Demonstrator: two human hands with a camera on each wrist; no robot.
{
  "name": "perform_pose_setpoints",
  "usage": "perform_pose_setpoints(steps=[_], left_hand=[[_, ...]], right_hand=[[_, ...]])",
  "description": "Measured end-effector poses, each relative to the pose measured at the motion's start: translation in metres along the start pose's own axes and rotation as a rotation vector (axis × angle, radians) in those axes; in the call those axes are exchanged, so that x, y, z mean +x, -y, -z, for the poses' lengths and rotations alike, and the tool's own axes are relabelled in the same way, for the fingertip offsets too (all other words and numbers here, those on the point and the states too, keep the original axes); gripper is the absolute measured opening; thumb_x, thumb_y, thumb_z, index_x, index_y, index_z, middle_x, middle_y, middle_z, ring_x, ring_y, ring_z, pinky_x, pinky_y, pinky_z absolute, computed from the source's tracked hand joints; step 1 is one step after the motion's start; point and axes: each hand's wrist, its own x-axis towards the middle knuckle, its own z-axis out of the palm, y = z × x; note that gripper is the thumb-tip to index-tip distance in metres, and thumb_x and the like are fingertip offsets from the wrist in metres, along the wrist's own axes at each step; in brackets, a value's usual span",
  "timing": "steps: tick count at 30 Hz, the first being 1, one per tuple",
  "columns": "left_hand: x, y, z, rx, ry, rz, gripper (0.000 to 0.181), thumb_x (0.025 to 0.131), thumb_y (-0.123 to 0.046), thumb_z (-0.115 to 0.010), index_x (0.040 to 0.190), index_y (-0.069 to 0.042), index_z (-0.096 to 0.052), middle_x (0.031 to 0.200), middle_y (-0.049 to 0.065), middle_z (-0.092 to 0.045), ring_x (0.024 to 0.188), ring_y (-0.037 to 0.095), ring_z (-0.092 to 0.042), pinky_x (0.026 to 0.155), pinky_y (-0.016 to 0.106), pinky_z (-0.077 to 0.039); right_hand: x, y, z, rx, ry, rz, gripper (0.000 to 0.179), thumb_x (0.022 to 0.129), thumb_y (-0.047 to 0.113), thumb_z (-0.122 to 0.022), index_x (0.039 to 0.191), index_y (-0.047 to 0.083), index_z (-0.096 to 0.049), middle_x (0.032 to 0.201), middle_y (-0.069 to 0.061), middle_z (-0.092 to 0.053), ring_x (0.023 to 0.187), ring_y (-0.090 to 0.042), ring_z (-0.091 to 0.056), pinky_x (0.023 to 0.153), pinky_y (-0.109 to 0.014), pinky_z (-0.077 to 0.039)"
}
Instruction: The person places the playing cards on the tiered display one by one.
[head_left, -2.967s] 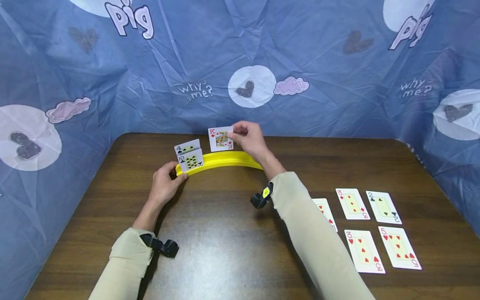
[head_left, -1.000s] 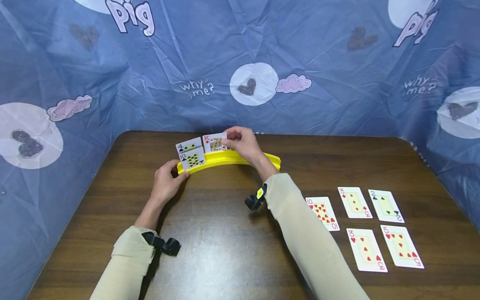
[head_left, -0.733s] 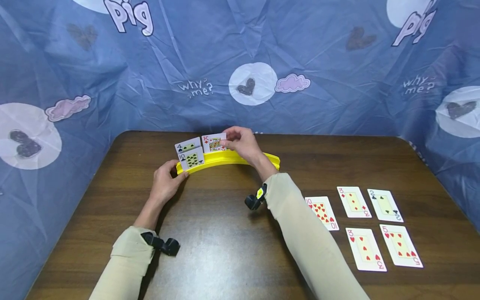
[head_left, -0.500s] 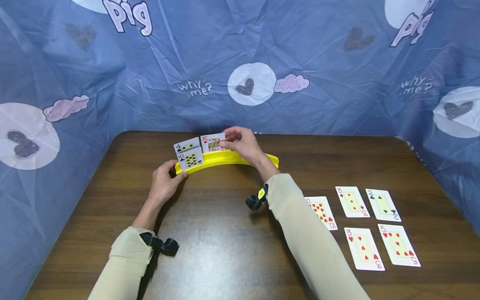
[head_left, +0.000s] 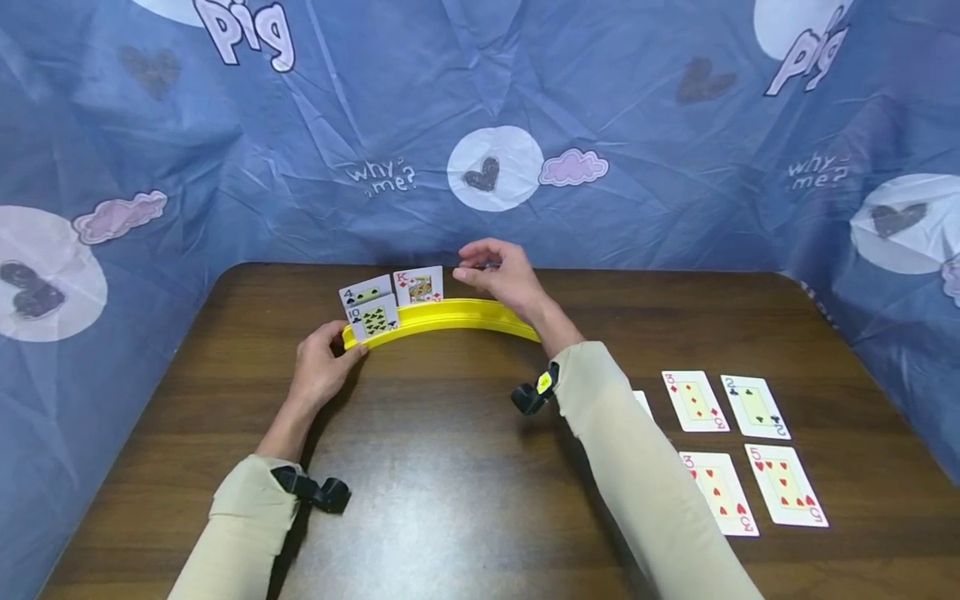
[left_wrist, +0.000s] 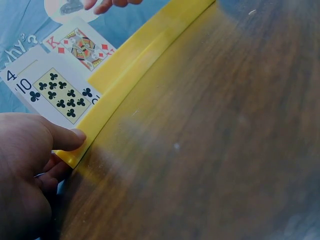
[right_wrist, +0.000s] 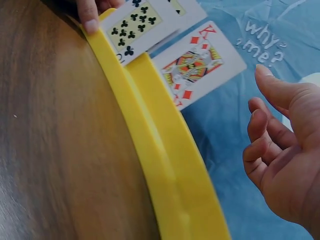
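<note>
A curved yellow card holder (head_left: pixel 465 315) stands at the far side of the brown table (head_left: pixel 450 483). My left hand (head_left: pixel 322 371) grips its left end, thumb on the front edge (left_wrist: pixel 67 139). The ten of clubs (head_left: pixel 375 317) stands in the front slot. Behind it are the four of clubs (head_left: pixel 360 293) and the king of diamonds (head_left: pixel 420 287). My right hand (head_left: pixel 495 271) hovers just right of the king, fingers loosely curled, holding nothing. The right wrist view shows a gap between that hand (right_wrist: pixel 282 150) and the king (right_wrist: pixel 200 62).
Face-up cards lie at the right of the table: three of diamonds (head_left: pixel 693 400), two of clubs (head_left: pixel 753 406), three of hearts (head_left: pixel 720 492), five of hearts (head_left: pixel 786 485). My right sleeve hides most of another card (head_left: pixel 643 402). A blue printed sheet (head_left: pixel 495 125) walls the back and sides.
My right hand lowered the king of diamonds into the holder beside the four, let go of it and drew slightly to the right. The left hand kept its grip on the holder's end.
</note>
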Motion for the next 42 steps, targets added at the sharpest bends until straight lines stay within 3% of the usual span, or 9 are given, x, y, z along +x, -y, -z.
perform_pose_setpoints(steps=[6,13,19,29,42], left_hand=[[0.000,0.000,0.001,0.003,0.006,0.002,0.033,0.090,-0.007,-0.067,0.120,0.007,-0.063,0.105,0.024,-0.063,0.095,0.033,-0.053,0.083,0.035,-0.036],[0.000,-0.001,0.000,0.008,0.005,0.005,0.032,0.091,-0.007,-0.067,0.120,0.007,-0.064,0.105,0.023,-0.063,0.095,0.032,-0.052,0.083,0.035,-0.035],[0.001,0.000,0.000,0.013,-0.001,-0.004,0.032,0.090,-0.006,-0.067,0.119,0.007,-0.064,0.104,0.023,-0.063,0.095,0.032,-0.053,0.083,0.035,-0.035],[0.001,0.000,0.000,0.013,0.002,-0.001,0.033,0.090,-0.007,-0.067,0.120,0.007,-0.063,0.105,0.024,-0.064,0.095,0.032,-0.054,0.083,0.035,-0.036],[0.000,-0.001,0.001,0.019,0.016,0.022,0.035,0.091,-0.007,-0.067,0.123,0.007,-0.062,0.110,0.025,-0.063,0.098,0.033,-0.053,0.084,0.036,-0.036]], right_hand=[[-0.002,0.005,0.014,-0.046,-0.017,0.027,0.033,0.088,0.012,-0.075,0.119,0.001,-0.066,0.104,-0.008,-0.069,0.079,-0.013,-0.062,0.072,-0.026,-0.053],[-0.006,0.012,0.034,-0.071,-0.052,0.063,0.033,0.088,0.012,-0.075,0.118,0.000,-0.066,0.096,0.002,-0.066,0.072,-0.010,-0.061,0.070,-0.026,-0.052],[-0.012,0.018,0.051,-0.090,-0.069,0.080,0.034,0.089,0.013,-0.074,0.119,-0.001,-0.066,0.097,0.003,-0.067,0.074,-0.011,-0.061,0.070,-0.024,-0.052],[-0.033,0.022,0.088,-0.150,-0.136,0.073,0.032,0.089,0.015,-0.075,0.118,0.002,-0.067,0.092,0.012,-0.065,0.072,-0.009,-0.061,0.069,-0.020,-0.052],[-0.064,0.013,0.123,-0.140,-0.241,0.054,0.031,0.088,0.011,-0.075,0.115,-0.001,-0.067,0.088,0.018,-0.065,0.078,-0.003,-0.061,0.069,-0.016,-0.049]])
